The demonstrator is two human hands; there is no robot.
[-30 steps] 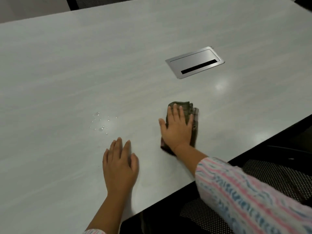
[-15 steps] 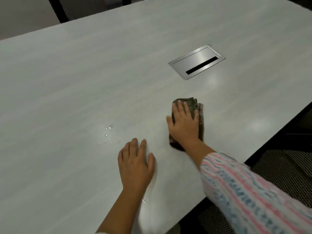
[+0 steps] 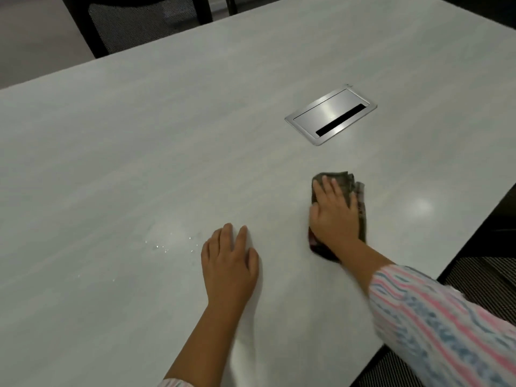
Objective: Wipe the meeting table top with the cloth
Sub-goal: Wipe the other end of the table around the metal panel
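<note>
A folded dark cloth (image 3: 352, 182) lies on the pale grey meeting table top (image 3: 167, 135), near the table's right edge. My right hand (image 3: 333, 216) presses flat on the cloth with straight fingers and covers most of it. My left hand (image 3: 229, 263) rests palm down on the bare table, to the left of the cloth and apart from it. A patch of small water drops (image 3: 167, 245) glistens on the table just left of my left hand.
A brushed metal cable box lid (image 3: 331, 115) with a dark slot is set flush into the table beyond the cloth. A dark mesh chair (image 3: 134, 23) stands at the far edge. Another mesh seat (image 3: 480, 277) sits below the right edge.
My right hand has slid the cloth forward, farther from the near edge and toward the metal lid. The view has shifted, so the far chair shows now. My left hand stays flat.
</note>
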